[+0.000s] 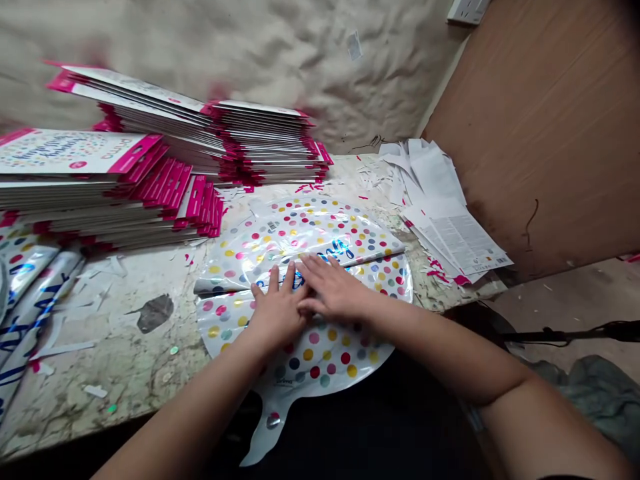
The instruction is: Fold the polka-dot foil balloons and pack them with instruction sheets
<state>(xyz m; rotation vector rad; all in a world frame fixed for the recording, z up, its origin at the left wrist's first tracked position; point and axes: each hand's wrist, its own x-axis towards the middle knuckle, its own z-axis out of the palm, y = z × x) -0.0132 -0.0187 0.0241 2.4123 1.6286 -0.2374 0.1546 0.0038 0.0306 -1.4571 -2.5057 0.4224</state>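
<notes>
A round foil balloon (320,357), flat and white with coloured dots and blue lettering, lies on the worktable with its tail hanging over the front edge. A raised fold runs across its middle. My left hand (280,307) rests on the balloon just below this fold, fingers spread. Beside it, my right hand (335,288) lies flat over the fold and part of the lettering, its thumb side touching my left hand. Neither hand grips anything. Some of the lettering is hidden under my fingers.
Stacks of pink-and-white printed packages (165,127) stand at the back and left. More foil balloons (35,300) lie at the left edge. Loose white papers (440,193) are piled on the right. Paper scraps (95,391) litter the table (135,373), and a brown board (545,133) rises at right.
</notes>
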